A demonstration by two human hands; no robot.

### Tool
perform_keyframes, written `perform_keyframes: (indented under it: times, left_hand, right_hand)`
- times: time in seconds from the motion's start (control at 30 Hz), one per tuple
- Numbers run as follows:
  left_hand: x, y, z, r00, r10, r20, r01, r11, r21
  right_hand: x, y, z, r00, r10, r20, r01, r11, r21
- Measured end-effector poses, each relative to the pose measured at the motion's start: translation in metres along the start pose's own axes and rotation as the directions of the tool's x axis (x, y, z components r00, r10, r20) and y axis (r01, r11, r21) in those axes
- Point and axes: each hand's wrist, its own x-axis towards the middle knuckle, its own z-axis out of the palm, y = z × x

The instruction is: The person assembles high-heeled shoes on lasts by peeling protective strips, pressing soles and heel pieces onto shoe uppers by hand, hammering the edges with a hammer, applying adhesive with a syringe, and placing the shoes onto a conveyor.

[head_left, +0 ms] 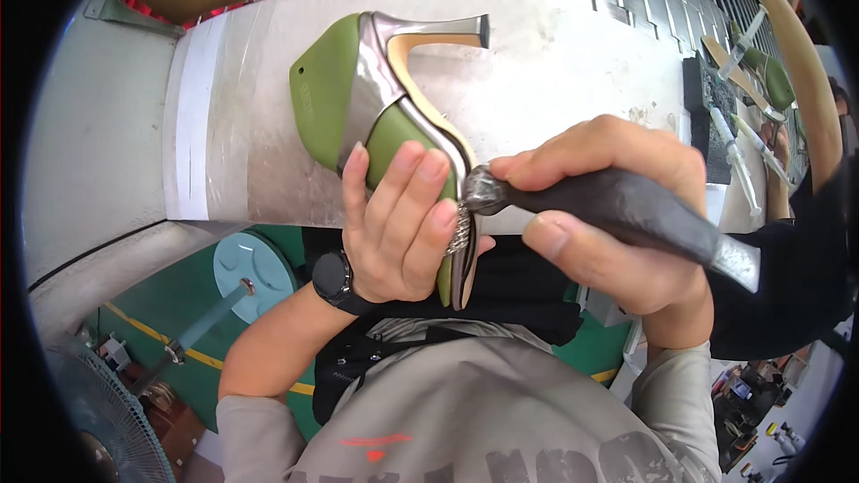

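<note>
Plainly, the pale workbench is the biggest thing, with the green-and-metallic high-heeled shoe on its side over it, heel toward the far side, toe past the near edge. It should handle as stiff and moderately weighty. The right hand curls firmly round a black-handled tool, whose rounded dark head is against or just beside the sole's edge. The left hand pinches the forepart between slightly parted fingers and a thumb, its tip showing beyond the sole. The protruding green last looks firm, probably the safest hold. The glossy metallic panel may be slippery, the slim heel a poor handle, the sparkly band the most fragile.
</note>
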Motion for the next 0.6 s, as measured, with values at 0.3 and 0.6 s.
perform_keyframes:
  times: [0.3, 0.6]
  left_hand:
    - [-0.001, 0.003, -0.002, 0.998, -0.03, 0.057, 0.033, 0.998, -0.058]
    - [0.0, 0.006, 0.0, 0.998, -0.04, 0.048, 0.042, 0.997, -0.058]
  right_hand:
    - [-0.005, 0.016, 0.001, 0.936, -0.299, 0.185, 0.316, 0.947, -0.067]
    - [-0.046, 0.031, 0.035, 0.957, -0.289, 0.022, 0.288, 0.957, 0.043]
